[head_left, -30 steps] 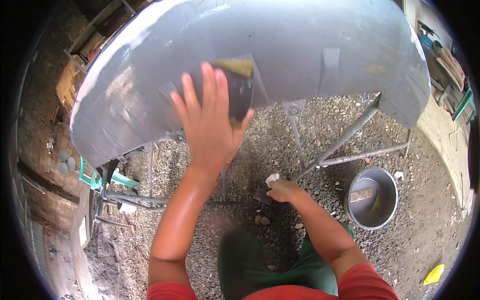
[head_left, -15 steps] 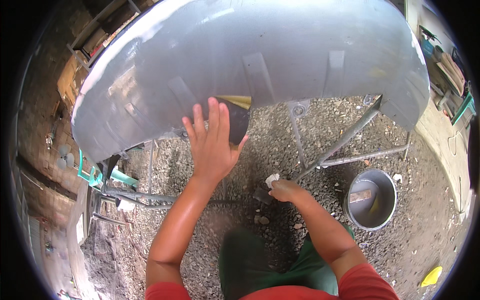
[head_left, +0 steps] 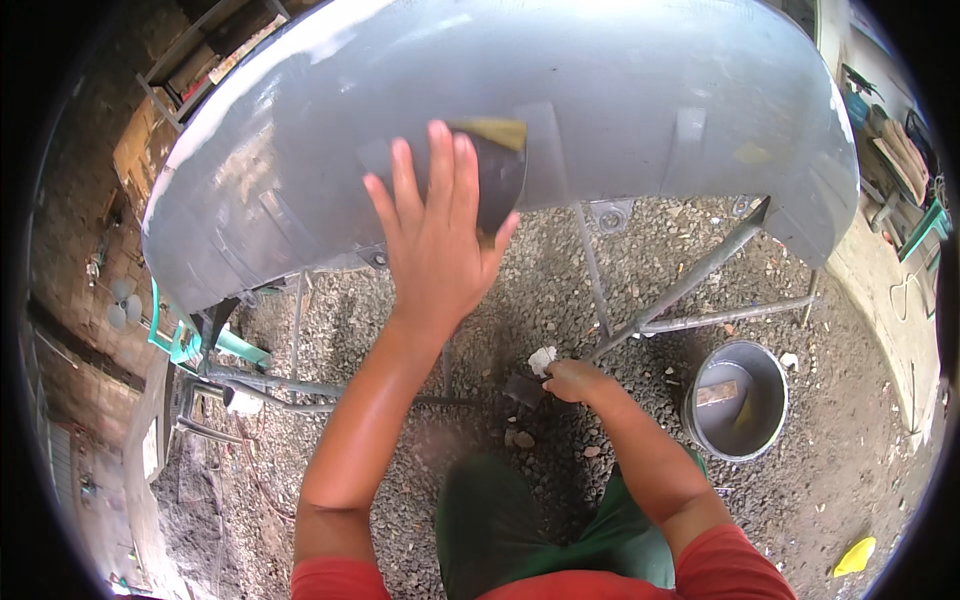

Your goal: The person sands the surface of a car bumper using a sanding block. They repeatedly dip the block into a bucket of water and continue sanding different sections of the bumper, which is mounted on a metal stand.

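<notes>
My left hand [head_left: 440,245] lies with fingers stretched over a dark sheet of sandpaper [head_left: 503,180], pressing it to the grey car bumper [head_left: 620,100]. One edge of the sheet is folded over and shows yellowish. The thumb sticks out to the right, by the sheet's lower end. Lower down, my right hand [head_left: 580,382] is closed above the gravel. Whatever its fingers hold, if anything, is hidden. Beside its fingertips appear a white lump [head_left: 542,360] and a dark flat piece [head_left: 524,390].
Metal tubes of a stand [head_left: 690,265] run beneath the bumper. At right, a grey bucket [head_left: 737,400] contains murky liquid and a small block [head_left: 717,392]. A yellow scrap [head_left: 854,558] lies farther right. Green plastic furniture [head_left: 180,340] stands at left.
My left hand has slid up and slightly right over the bumper, and the sandpaper has moved with it. My right hand has hardly moved.
</notes>
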The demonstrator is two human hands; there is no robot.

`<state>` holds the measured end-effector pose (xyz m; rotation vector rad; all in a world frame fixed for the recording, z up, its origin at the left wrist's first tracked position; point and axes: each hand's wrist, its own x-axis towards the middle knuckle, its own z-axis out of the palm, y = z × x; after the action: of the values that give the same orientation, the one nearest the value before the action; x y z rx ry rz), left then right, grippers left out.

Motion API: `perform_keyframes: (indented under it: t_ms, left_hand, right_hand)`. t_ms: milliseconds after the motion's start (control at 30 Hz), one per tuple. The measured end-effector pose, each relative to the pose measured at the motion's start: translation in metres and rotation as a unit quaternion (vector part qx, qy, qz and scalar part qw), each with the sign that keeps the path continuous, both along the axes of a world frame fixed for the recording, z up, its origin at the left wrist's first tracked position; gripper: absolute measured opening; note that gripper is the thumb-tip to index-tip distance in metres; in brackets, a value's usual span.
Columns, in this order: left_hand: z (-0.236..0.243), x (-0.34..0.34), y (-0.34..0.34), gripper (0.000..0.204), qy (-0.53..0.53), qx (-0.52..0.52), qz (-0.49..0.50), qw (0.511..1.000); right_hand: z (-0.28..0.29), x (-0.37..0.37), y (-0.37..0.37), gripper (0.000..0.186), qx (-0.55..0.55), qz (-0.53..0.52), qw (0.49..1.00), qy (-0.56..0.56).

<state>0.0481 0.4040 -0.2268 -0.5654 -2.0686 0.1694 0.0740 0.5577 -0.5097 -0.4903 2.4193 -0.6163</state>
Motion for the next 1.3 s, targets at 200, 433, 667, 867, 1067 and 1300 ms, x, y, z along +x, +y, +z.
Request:
perform_keyframes:
  t_ms: [200, 433, 667, 867, 1067, 1300]
  left_hand:
    - [-0.048, 0.014, -0.023, 0.083, -0.071, 0.016, -0.002, 0.997]
    - [0.017, -0.008, -0.026, 0.080, 0.041, 0.058, 0.016, 0.997]
    - [-0.042, 0.009, -0.072, 0.082, -0.018, 0.035, 0.026, 0.999]
    - [0.018, -0.010, -0.064, 0.080, 0.059, 0.079, 0.017, 0.995]
    - [-0.013, -0.002, -0.086, 0.087, 0.028, 0.043, 0.056, 0.997]
    - [-0.006, 0.000, -0.087, 0.080, 0.055, 0.063, 0.061, 0.995]
  right_hand:
    - [0.004, 0.001, -0.008, 0.044, -0.018, 0.001, 1.000, 0.016]
    - [-0.005, -0.003, 0.005, 0.044, -0.031, -0.013, 0.999, 0.001]
    - [0.003, -0.004, 0.008, 0.045, -0.036, -0.003, 0.999, -0.003]
    - [-0.002, -0.004, 0.010, 0.046, -0.029, -0.016, 0.999, -0.012]
    - [-0.014, -0.007, 0.015, 0.046, -0.024, -0.009, 1.000, 0.002]
    - [-0.015, -0.007, 0.007, 0.046, -0.020, 0.007, 1.000, 0.009]
